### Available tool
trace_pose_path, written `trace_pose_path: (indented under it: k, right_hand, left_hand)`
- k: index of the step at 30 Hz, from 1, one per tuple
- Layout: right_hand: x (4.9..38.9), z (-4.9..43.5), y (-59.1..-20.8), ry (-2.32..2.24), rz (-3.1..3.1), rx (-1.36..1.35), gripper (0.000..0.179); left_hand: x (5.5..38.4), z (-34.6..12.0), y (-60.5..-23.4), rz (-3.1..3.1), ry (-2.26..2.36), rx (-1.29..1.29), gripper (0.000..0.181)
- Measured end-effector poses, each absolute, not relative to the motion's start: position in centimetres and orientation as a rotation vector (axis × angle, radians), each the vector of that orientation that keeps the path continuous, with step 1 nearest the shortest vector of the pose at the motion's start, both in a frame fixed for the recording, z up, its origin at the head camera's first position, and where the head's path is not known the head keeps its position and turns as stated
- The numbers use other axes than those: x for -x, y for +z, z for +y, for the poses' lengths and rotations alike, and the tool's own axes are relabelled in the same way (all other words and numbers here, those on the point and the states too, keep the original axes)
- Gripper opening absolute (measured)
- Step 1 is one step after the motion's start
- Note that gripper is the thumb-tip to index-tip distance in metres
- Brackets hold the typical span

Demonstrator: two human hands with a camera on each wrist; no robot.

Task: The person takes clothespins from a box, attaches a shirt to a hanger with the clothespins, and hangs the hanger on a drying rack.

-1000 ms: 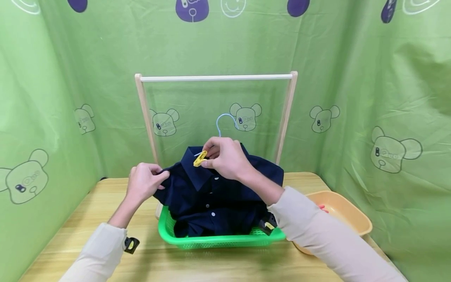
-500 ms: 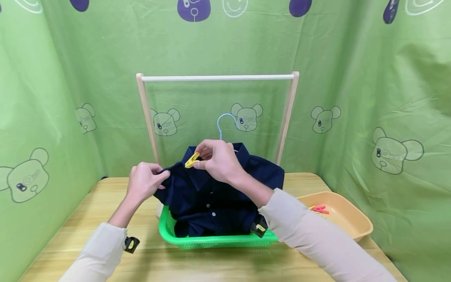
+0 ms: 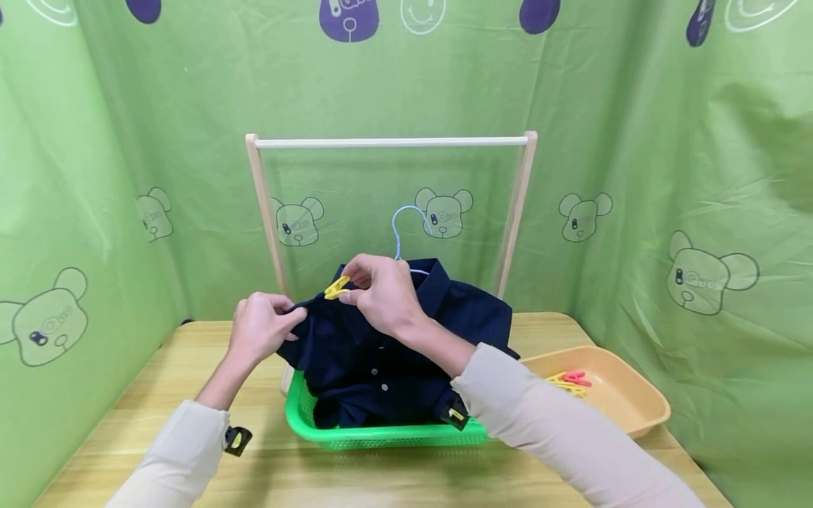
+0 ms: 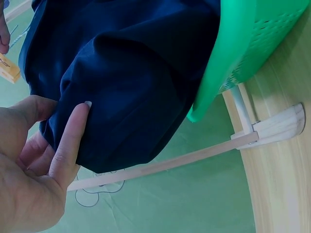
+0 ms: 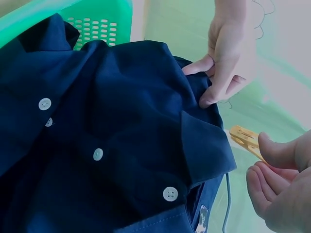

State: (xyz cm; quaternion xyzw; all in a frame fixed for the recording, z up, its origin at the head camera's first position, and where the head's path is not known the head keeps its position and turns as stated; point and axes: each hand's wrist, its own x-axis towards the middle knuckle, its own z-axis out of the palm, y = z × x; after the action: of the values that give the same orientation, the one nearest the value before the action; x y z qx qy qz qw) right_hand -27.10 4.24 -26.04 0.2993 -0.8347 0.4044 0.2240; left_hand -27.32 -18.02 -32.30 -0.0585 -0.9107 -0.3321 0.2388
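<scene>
On the bench (image 3: pixel 356 483), the shirt (image 3: pixel 349 353) lies in and over the basket (image 3: pixel 381 436), and I think my left grip (image 3: pixel 262 323), pinching the shirt's shoulder, should hold it taut, while my right grip (image 3: pixel 385 294), nearly closed around the peg (image 3: pixel 336 288), should squeeze slowly and evenly.

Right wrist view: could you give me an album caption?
Left hand grips a navy shirt; right hand pinches a yellow clothespin near the collar.

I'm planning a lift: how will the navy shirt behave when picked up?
Probably floppy: the navy shirt bunches in the green basket. Its top may keep some shape, since a blue hanger shows at the collar.
</scene>
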Motion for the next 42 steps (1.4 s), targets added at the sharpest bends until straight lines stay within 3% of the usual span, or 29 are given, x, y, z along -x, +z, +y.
trace_pose_path:
  k: [42]
  right_hand:
    - [28.2,2.5,-27.8,0.760,-2.161,-0.926,0.012]
  left_hand:
    - [27.4,-17.9,-32.7,-2.482,-0.923,0.147,0.019]
